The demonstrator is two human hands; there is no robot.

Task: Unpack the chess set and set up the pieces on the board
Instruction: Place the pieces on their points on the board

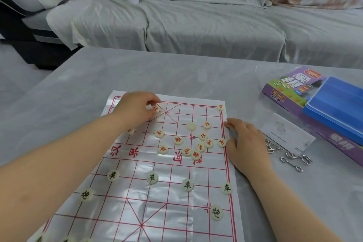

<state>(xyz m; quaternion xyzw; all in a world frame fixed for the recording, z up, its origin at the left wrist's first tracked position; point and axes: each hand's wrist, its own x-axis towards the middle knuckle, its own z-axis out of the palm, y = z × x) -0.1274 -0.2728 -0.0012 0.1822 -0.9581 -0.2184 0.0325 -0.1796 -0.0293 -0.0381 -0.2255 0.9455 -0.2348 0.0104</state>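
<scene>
Board: glossy white sheet, red grid, creased, flat on table toward near edge. Red-lettered discs: loose cluster on board's far right half, by river line. Blank disc beside cluster. Corner disc at board's far right corner. Red disc at board's far edge, pinched by left hand. Black-lettered discs: row of four across near half. Purple box flat near table's right edge, blue case on top.

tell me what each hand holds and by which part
The left hand pinches a red-marked piece by its rim. The right hand holds nothing, resting open at the edge of the board.
</scene>
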